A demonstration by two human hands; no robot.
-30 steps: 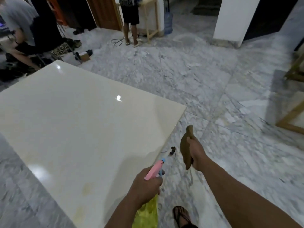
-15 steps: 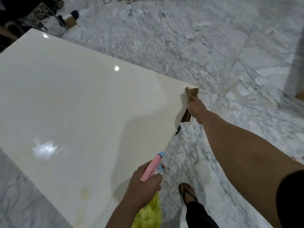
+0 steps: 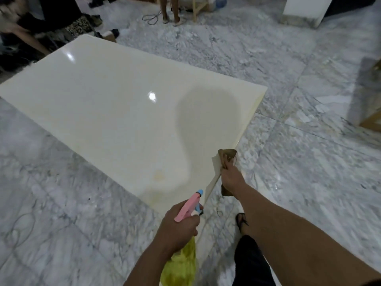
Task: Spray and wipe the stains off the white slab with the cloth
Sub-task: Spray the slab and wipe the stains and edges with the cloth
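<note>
A large glossy white slab [image 3: 115, 104] lies on the marble floor, with faint yellowish stains [image 3: 158, 175] near its close corner. My left hand [image 3: 178, 229] grips a spray bottle [image 3: 188, 207] with a pink and blue head and yellow liquid below, its nozzle aimed at that corner. My right hand [image 3: 231, 178] holds a brown cloth [image 3: 226, 156] at the slab's right edge, the cloth's upper end touching the surface there.
My sandalled foot [image 3: 242, 220] stands just right of the slab. A seated person [image 3: 41, 27] is at the far left corner, and another person's legs [image 3: 170, 9] stand by a wooden frame at the back. Wooden furniture [image 3: 371, 118] is at the right.
My view has shifted, so the whole slab shows. My right hand with the cloth has come back along the right edge toward me. The spray bottle stays pointed at the near corner.
</note>
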